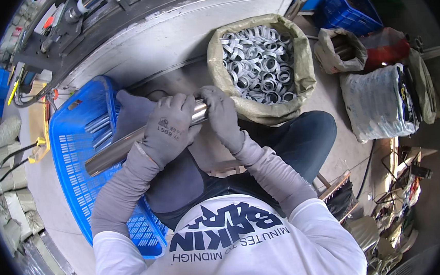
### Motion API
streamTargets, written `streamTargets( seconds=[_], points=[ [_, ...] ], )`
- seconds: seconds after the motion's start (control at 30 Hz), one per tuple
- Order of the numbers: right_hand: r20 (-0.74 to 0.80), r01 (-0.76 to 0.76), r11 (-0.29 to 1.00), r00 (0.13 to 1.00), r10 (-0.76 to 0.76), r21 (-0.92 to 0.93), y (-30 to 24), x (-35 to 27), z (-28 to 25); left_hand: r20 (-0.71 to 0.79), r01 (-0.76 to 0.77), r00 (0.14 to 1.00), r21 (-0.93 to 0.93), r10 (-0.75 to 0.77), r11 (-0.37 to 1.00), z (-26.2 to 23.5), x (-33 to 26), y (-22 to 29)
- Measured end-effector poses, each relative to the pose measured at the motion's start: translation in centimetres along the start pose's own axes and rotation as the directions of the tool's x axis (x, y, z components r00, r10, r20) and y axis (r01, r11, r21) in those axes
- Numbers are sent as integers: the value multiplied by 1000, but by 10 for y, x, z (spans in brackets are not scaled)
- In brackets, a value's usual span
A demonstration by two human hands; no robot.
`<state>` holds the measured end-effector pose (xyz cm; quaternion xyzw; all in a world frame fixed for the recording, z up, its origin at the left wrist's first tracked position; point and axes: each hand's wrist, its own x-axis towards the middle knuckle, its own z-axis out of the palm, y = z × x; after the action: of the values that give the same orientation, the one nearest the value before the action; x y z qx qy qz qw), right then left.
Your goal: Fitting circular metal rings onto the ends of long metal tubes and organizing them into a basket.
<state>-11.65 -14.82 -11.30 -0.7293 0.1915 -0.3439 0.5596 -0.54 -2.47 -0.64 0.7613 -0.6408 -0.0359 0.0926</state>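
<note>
A shiny metal tube [112,152] lies slantwise across my lap, its lower end toward the left over a blue basket. My left hand [170,125], in a grey glove, is wrapped round the tube near its upper right end. At that end my right hand [222,115], gloved alike, has its fingers closed about the tip; whether a small part is under them I cannot tell. Just beyond my right hand stands a woven sack [305,76] full of grey metal rings [266,66]. A grey cloth [174,185] covers my left thigh beneath the tube.
The blue basket [73,175] on my left holds several metal tubes [98,127]. Ahead is a workbench [136,53] with a white side panel. To the right are a smaller sack [335,56], a wrapped bundle [375,103] and a blue crate [347,11]. Stacked packages [13,174] line the far left.
</note>
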Motion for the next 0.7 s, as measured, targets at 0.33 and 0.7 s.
streamTargets(
  seconds=[0.33, 0.7],
  points=[
    [19, -479, 672, 821, 570, 565, 97, 27, -32, -312, -200, 947, -385, 77, 901, -5, -30, 17],
    [-182, -274, 912, 923, 339, 306, 90, 90, -41, -523, -440, 598, -848, -607, 296, -50, 42, -30]
  ],
)
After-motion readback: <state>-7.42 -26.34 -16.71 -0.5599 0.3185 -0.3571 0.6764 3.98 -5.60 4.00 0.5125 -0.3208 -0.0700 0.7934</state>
